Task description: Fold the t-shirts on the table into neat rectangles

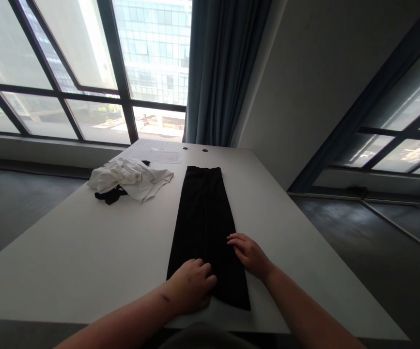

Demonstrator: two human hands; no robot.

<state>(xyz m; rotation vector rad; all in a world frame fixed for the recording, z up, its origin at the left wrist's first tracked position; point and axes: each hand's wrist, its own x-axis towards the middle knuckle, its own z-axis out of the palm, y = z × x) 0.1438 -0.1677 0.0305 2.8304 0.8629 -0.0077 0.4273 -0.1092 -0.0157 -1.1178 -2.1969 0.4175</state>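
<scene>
A long black garment (204,218), either a skirt or folded trousers, lies flat on the white table (275,232). Its waistband points away from me, and it widens toward the near hem. My left hand (194,285) is on the near left part of the hem, fingers curled in on the cloth; the fingertips are partly hidden. The hem rises toward that hand, while the near right corner lies flat. At the garment's right edge, my right hand (248,252) rests with fingers stretched out over the cloth, holding nothing.
Farther left on the table lies a crumpled white garment (132,177) with a black piece of cloth (111,195) beside it. Papers (164,156) and two round dark holes (205,150) are near the far edge. Beyond hang blue curtains (220,72) by windows.
</scene>
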